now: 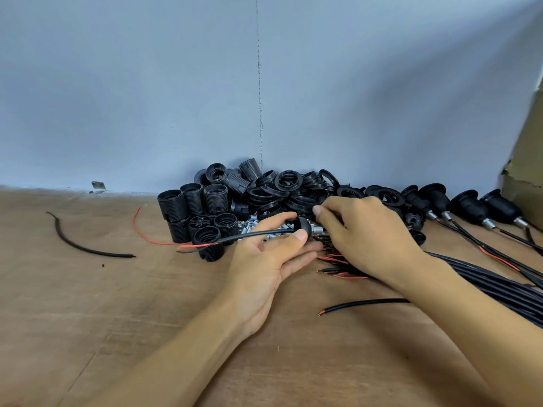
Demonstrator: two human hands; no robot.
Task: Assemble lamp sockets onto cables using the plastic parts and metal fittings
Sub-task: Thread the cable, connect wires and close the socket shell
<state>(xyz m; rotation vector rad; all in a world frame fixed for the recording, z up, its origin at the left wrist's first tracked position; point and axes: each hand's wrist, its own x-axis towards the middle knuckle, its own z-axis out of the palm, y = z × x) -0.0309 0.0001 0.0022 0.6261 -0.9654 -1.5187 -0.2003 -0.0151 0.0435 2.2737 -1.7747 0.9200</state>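
Observation:
My left hand (269, 257) pinches a black plastic socket cap (300, 224) between thumb and forefinger. A black cable (249, 235) runs through the cap and leaves to the left, ending in red and black wire tips. A small metal fitting (317, 230) sticks out of the cap's right side. My right hand (360, 233) is curled just right of that fitting, over the bare ends of a cable bundle (499, 286); what its fingertips hold is hidden. Silver metal fittings (249, 226) lie in a small heap behind my left hand.
Threaded black socket bodies (202, 210) are piled against the blue wall, with black rings (291, 186) beside them. Assembled sockets on cables (470, 207) lie at the right by a cardboard box (526, 160). A loose black cable piece (85, 248) and a red wire (141, 233) lie left.

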